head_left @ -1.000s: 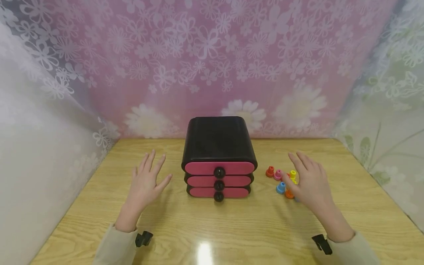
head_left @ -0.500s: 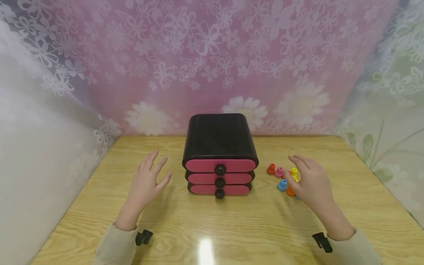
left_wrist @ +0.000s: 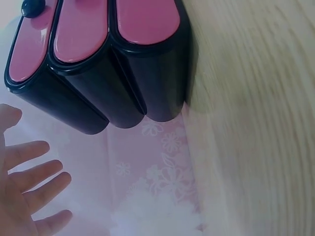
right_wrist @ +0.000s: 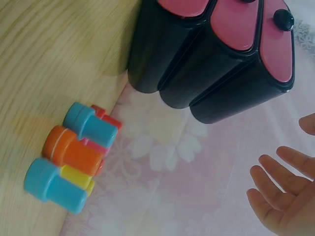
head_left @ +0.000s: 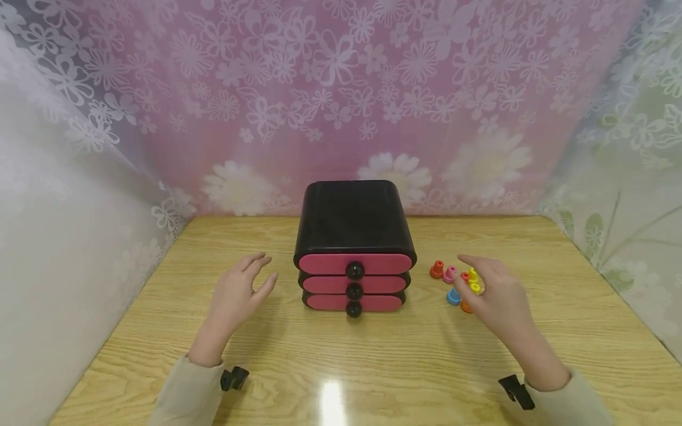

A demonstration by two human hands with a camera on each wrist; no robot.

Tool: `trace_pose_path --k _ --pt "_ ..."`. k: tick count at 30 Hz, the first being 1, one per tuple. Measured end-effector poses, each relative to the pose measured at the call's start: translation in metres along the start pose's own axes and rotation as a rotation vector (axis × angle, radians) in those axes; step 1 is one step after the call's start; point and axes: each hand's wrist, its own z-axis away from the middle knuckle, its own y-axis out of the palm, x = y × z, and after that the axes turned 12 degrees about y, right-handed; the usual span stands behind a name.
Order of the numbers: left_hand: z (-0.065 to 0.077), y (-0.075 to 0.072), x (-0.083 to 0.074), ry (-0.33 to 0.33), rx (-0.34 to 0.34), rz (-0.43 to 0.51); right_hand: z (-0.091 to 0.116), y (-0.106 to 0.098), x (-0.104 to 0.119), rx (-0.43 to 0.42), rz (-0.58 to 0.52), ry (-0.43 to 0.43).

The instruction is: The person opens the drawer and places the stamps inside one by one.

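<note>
A black chest of three small drawers (head_left: 354, 216) stands mid-table, its pink fronts toward me and all pushed in. Each front carries a round black knob (head_left: 354, 271). To its left my left hand (head_left: 234, 302) hovers over the table, fingers loosely bent and holding nothing. On the other side my right hand (head_left: 501, 296) hovers partly over a cluster of stamp-shaped plastic pieces, its fingers relaxed and nothing in them. Among these pieces are a red one (head_left: 437, 270), a pink one (head_left: 450, 274), a light blue one (right_wrist: 54, 184) and an orange one (right_wrist: 74, 150). The hand hides some of them.
The wood-grain table (head_left: 298, 367) reaches back to a pink flowered cloth (head_left: 341, 106). Pale cloths hang at the left and right sides. A black clip-like mount (head_left: 234, 378) sits at each wrist, by the beige sleeves.
The fingers of both hands have bent inward a little from a more spread pose. In the head view the chest and table sit slightly higher. The drawers and plastic pieces stay put.
</note>
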Motion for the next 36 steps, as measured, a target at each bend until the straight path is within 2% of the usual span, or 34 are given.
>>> trace_pose_path --k 11,19,29,36 --pt "-0.013 0.002 -0.003 -0.011 -0.06 0.101 -0.002 0.004 0.023 0.042 -0.139 -0.018" --pt "-0.028 0.006 -0.003 -0.005 -0.109 0.18 0.001 0.009 0.042 0.12 -0.275 0.022" --pt "-0.051 0.016 -0.005 0.014 -0.165 0.304 -0.002 0.022 0.064 0.299 -0.373 0.061" --pt "-0.07 0.023 -0.009 0.058 -0.197 0.413 -0.004 0.034 0.073 0.396 -0.449 0.095"
